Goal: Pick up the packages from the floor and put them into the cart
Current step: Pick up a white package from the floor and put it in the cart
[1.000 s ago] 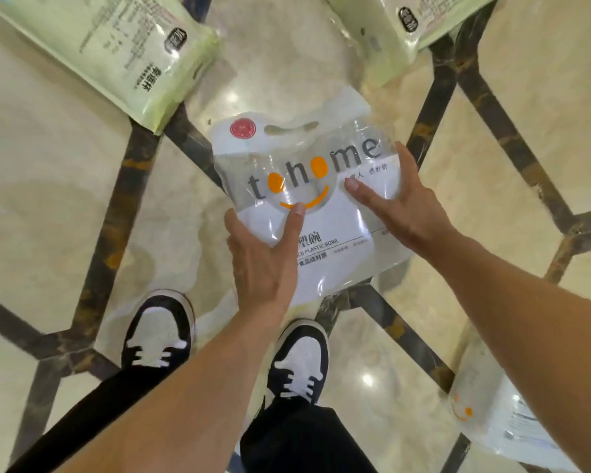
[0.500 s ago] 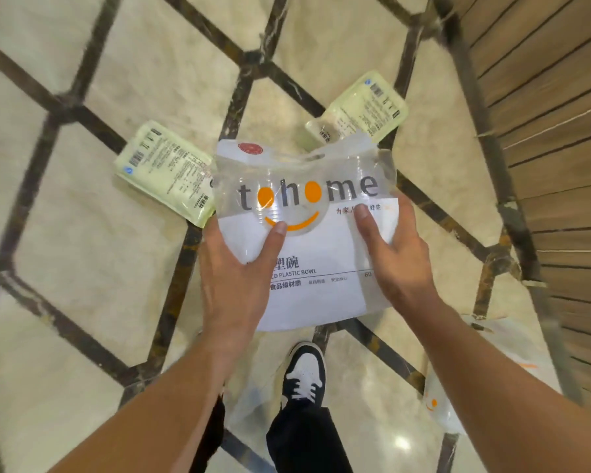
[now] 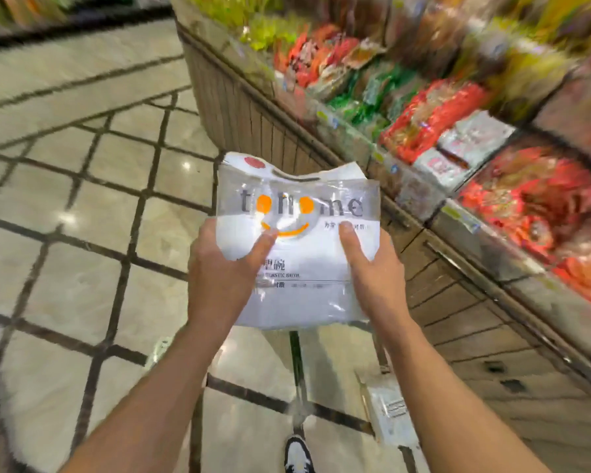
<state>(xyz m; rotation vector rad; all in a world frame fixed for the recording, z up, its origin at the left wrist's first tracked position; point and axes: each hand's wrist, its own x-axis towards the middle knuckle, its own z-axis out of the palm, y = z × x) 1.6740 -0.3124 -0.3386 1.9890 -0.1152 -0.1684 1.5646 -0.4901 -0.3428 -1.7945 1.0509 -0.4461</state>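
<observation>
A clear and white plastic-bowl package (image 3: 307, 295) with an orange smile and grey lettering is held up in front of me, well above the floor. My left hand (image 3: 219, 271) grips its left edge, thumb on the front. My right hand (image 3: 372, 271) grips its right edge the same way. Another clear package (image 3: 391, 413) lies on the floor at the lower right. No cart is in view.
A wooden display counter (image 3: 458, 302) full of red, green and yellow snack packs (image 3: 423, 121) runs along the right side. The beige tiled floor (image 3: 82, 233) with dark lines spreads to the left. My black and white shoe (image 3: 299, 454) shows at the bottom.
I have lifted the package off the floor with both hands and my view has swung up from the floor to the counter. The green packages have left the view.
</observation>
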